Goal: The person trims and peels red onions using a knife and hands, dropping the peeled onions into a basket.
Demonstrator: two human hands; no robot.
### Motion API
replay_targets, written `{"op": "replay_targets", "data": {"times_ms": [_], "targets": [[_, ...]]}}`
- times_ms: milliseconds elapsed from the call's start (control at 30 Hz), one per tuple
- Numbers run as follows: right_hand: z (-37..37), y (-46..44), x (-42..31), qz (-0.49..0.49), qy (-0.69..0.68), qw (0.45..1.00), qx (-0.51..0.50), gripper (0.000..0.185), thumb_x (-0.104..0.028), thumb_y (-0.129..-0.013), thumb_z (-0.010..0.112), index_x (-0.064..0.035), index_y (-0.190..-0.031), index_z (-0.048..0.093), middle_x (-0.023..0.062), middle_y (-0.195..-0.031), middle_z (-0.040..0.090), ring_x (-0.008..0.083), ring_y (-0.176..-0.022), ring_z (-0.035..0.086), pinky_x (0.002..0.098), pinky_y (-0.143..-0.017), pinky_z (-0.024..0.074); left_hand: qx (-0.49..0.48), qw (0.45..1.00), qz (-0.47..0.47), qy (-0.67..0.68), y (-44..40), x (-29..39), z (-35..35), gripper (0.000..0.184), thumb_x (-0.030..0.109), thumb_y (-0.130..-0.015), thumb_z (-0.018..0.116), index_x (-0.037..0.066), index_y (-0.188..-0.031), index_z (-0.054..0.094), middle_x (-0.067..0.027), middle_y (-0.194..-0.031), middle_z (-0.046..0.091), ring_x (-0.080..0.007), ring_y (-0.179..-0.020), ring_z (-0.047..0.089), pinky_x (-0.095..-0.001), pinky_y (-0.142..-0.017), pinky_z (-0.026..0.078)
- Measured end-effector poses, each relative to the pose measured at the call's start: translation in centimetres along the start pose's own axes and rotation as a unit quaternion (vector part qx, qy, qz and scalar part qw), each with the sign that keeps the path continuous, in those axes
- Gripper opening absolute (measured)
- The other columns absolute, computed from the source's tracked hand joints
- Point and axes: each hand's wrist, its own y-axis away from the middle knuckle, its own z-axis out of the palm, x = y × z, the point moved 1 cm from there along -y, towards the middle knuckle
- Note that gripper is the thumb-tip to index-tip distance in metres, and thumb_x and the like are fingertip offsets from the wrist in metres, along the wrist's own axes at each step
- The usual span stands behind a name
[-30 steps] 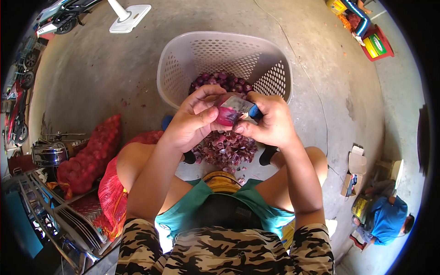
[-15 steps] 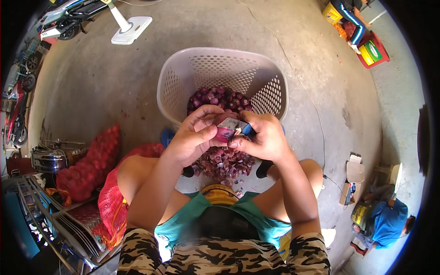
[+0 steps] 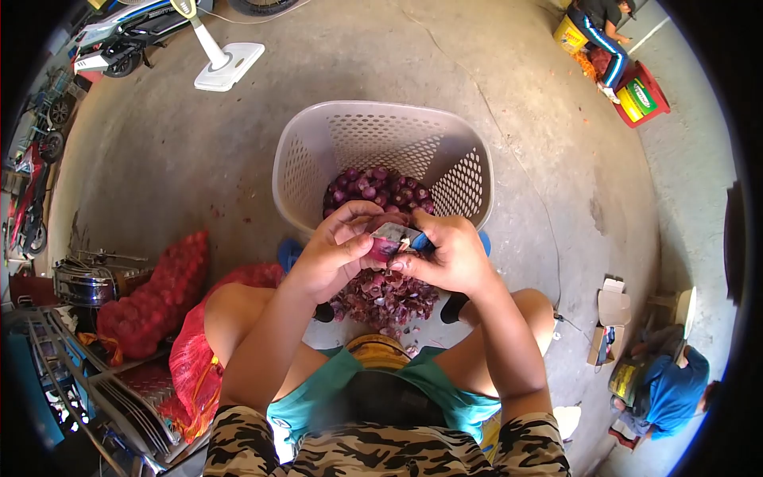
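My left hand [image 3: 332, 248] is closed around a red onion [image 3: 380, 250], held up over the near side of the basket. In my right hand [image 3: 451, 253] is a small knife [image 3: 391, 232] with a broad grey blade and a dark and blue handle, partly hidden by the fingers. The blade lies against the onion, and my right thumb is close to the onion's side. Beyond my hands, many red onions [image 3: 377, 187] fill the bottom of a grey perforated basket [image 3: 284, 171]. Below them, a heap of onion skins [image 3: 385, 298] lies on the floor between my feet.
Red mesh sacks [image 3: 155, 298] of onions stand at left, beside a metal frame [image 3: 119, 405]. A white stand base [image 3: 230, 67] is at upper left. On the right are an open cardboard box [image 3: 610, 322], a seated person in blue [image 3: 675, 389] and, farther off, another person [image 3: 602, 40].
The view has shifted slightly, so the basket and floor things sit lower in the picture. Both hands have drawn a little closer together, still holding the onion and knife.
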Motion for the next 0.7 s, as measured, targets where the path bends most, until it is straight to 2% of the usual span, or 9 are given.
{"op": "replay_targets", "data": {"times_ms": [700], "targets": [[-0.06,-0.13,0.17,0.005,-0.026,1.0,-0.01,0.053,-0.051,-0.069,0.073,-0.0036,-0.067,0.049,0.0147,-0.054,0.051,0.0345,-0.053,0.057,0.04,-0.048,0.0424,0.005,1.0,-0.007,0.01,0.16,-0.38,-0.12,0.041,0.011,-0.086,0.06,0.004,-0.122,0.043,-0.0189,-0.127,0.05,-0.0293,-0.113,0.054,-0.044,-0.091,0.048]]}}
